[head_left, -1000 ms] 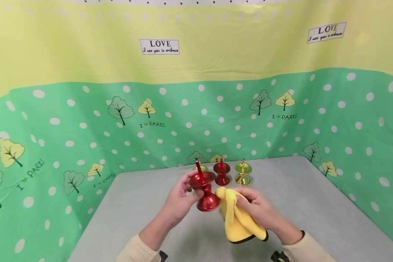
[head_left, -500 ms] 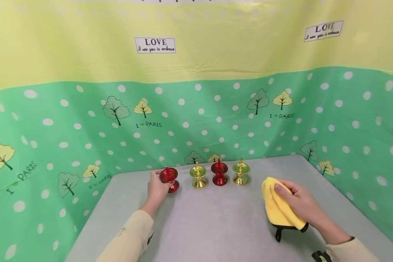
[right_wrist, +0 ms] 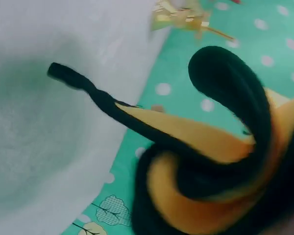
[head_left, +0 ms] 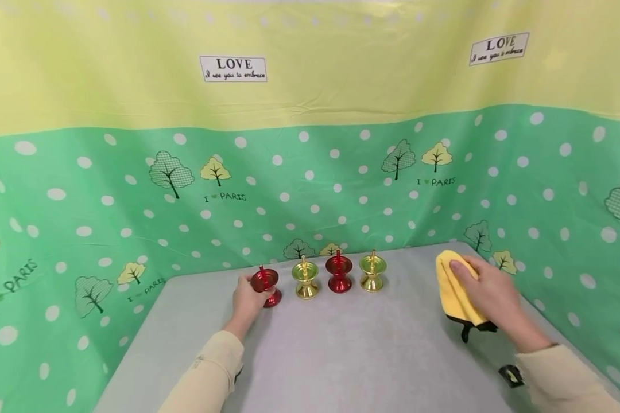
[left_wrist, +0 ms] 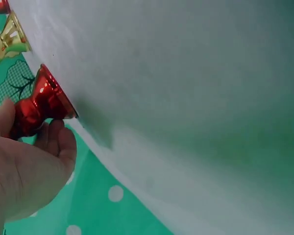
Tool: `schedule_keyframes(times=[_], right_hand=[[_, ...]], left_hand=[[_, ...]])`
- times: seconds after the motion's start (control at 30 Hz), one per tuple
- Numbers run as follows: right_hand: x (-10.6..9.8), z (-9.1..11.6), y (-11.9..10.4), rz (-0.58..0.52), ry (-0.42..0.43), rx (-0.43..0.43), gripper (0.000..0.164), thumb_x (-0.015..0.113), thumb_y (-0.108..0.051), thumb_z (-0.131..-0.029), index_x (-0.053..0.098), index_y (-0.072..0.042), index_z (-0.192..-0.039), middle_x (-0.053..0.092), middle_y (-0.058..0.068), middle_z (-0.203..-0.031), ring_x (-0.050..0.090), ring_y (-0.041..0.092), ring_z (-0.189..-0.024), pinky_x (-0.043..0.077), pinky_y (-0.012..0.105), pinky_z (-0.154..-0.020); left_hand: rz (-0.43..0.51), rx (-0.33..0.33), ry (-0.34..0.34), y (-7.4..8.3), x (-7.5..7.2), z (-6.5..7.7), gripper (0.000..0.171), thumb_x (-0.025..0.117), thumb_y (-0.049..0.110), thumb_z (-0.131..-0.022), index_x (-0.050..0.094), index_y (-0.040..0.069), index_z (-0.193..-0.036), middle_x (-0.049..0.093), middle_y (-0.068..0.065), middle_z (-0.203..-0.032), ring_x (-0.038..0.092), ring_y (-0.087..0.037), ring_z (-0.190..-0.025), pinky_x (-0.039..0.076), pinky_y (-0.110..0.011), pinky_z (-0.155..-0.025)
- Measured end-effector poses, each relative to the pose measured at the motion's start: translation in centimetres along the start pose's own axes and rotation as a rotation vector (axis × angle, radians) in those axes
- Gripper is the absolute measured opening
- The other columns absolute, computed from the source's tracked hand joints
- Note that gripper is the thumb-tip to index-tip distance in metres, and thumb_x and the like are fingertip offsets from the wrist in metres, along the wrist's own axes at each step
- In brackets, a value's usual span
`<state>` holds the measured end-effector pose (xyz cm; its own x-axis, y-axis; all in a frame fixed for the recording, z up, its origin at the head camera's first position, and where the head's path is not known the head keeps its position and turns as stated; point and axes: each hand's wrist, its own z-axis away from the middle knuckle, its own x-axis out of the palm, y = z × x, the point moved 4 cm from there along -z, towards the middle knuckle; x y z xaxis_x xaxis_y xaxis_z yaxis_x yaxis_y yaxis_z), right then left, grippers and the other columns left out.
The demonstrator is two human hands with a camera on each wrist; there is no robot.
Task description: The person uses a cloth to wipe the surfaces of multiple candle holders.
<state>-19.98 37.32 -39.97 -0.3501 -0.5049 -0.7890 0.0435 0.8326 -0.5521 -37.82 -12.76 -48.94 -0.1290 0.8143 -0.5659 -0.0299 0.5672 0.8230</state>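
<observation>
My left hand (head_left: 249,301) grips a shiny red candle holder (head_left: 265,281) at the left end of a row; in the left wrist view my thumb and fingers wrap the narrow part of the same red candle holder (left_wrist: 41,100), its flared base close to the grey tabletop. On the right, my right hand (head_left: 493,289) holds a folded yellow cloth (head_left: 456,289) with a black edge and a small black loop, raised over the table. The right wrist view shows the bunched cloth (right_wrist: 201,210) up close, its black trim curling.
Beside the held one stand a gold candle holder (head_left: 306,281), another red candle holder (head_left: 339,274) and a second gold candle holder (head_left: 372,273), all upright near the back edge of the grey table (head_left: 341,350). A green and yellow printed curtain (head_left: 310,172) hangs behind and at both sides.
The red candle holder has gone from the middle to the left end of the row in my left hand. My right hand has carried the cloth away from it, to the right.
</observation>
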Motion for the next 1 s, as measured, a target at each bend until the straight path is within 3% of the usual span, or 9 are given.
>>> schedule_keyframes(times=[0.1, 0.2, 0.27, 0.37, 0.5, 0.7, 0.83, 1.0], right_hand=[[2.8, -2.1, 0.1, 0.152, -0.061, -0.056, 0.074, 0.032, -0.054, -0.115, 0.04, 0.005, -0.16, 0.064, 0.039, -0.13, 0.068, 0.05, -0.099, 0.057, 0.061, -0.084], [6.4, -2.8, 1.4, 0.258, -0.19, -0.112, 0.072, 0.035, -0.051, -0.116, 0.042, 0.007, -0.158, 0.043, 0.046, -0.153, 0.047, 0.067, -0.135, 0.041, 0.078, -0.109], [8.6, -2.7, 2.7, 0.314, -0.284, -0.125, 0.072, 0.04, -0.052, -0.115, 0.047, 0.007, -0.156, 0.042, 0.047, -0.154, 0.037, 0.071, -0.141, 0.035, 0.081, -0.113], [10.3, -2.4, 4.4, 0.344, -0.4, -0.068, 0.079, 0.041, -0.06, -0.112, 0.045, 0.004, -0.158, 0.036, 0.048, -0.157, 0.027, 0.073, -0.145, 0.029, 0.083, -0.114], [10.2, -2.5, 5.0, 0.336, -0.468, -0.012, 0.088, 0.037, -0.068, -0.109, 0.039, 0.004, -0.161, 0.028, 0.048, -0.161, 0.018, 0.076, -0.146, 0.024, 0.086, -0.114], [9.7, -3.2, 5.1, 0.313, -0.519, -0.011, 0.089, 0.039, -0.066, -0.109, 0.038, 0.006, -0.161, 0.03, 0.047, -0.161, 0.017, 0.073, -0.148, 0.023, 0.084, -0.116], [9.3, -3.6, 6.0, 0.298, -0.542, -0.019, 0.09, 0.042, -0.066, -0.109, 0.039, 0.008, -0.159, 0.033, 0.047, -0.159, 0.022, 0.073, -0.147, 0.029, 0.084, -0.113], [7.5, -4.3, 6.8, 0.258, -0.544, -0.085, 0.089, 0.044, -0.062, -0.11, 0.041, 0.014, -0.156, 0.044, 0.045, -0.155, 0.038, 0.068, -0.142, 0.038, 0.077, -0.111]], left_hand=[[-0.001, -0.019, -0.048, -0.4, -0.3, 0.1, 0.092, 0.087, 0.018, -0.09, 0.029, -0.011, -0.156, 0.046, -0.038, -0.156, 0.046, -0.052, -0.147, 0.044, -0.062, -0.12], [-0.043, -0.006, -0.112, -1.1, -0.9, 0.7, 0.106, 0.089, 0.026, -0.089, 0.021, -0.01, -0.162, 0.043, -0.037, -0.161, 0.042, -0.053, -0.15, 0.04, -0.064, -0.122], [-0.084, 0.014, -0.146, -1.7, -1.6, 1.4, 0.111, 0.09, 0.03, -0.088, 0.019, -0.01, -0.163, 0.044, -0.035, -0.161, 0.043, -0.053, -0.15, 0.039, -0.065, -0.123], [-0.157, 0.054, -0.172, -3.0, -3.1, 2.3, 0.112, 0.089, 0.037, -0.088, 0.021, -0.01, -0.163, 0.048, -0.033, -0.159, 0.047, -0.053, -0.147, 0.042, -0.064, -0.121], [-0.224, 0.059, -0.163, -5.0, -6.0, 2.8, 0.109, 0.084, 0.048, -0.091, 0.024, -0.011, -0.161, 0.049, -0.035, -0.157, 0.048, -0.054, -0.145, 0.044, -0.065, -0.119], [-0.294, 0.037, -0.148, -7.2, -10.0, 2.9, 0.108, 0.076, 0.056, -0.095, 0.025, -0.013, -0.161, 0.043, -0.038, -0.159, 0.044, -0.058, -0.145, 0.042, -0.067, -0.119], [-0.36, 0.07, -0.149, -7.4, -11.3, 2.8, 0.107, 0.074, 0.058, -0.096, 0.027, -0.014, -0.16, 0.042, -0.038, -0.16, 0.044, -0.06, -0.144, 0.043, -0.068, -0.117], [-0.446, 0.16, -0.141, -7.0, -11.7, 2.9, 0.1, 0.073, 0.055, -0.098, 0.031, -0.011, -0.16, 0.042, -0.039, -0.16, 0.045, -0.061, -0.143, 0.043, -0.07, -0.115]])
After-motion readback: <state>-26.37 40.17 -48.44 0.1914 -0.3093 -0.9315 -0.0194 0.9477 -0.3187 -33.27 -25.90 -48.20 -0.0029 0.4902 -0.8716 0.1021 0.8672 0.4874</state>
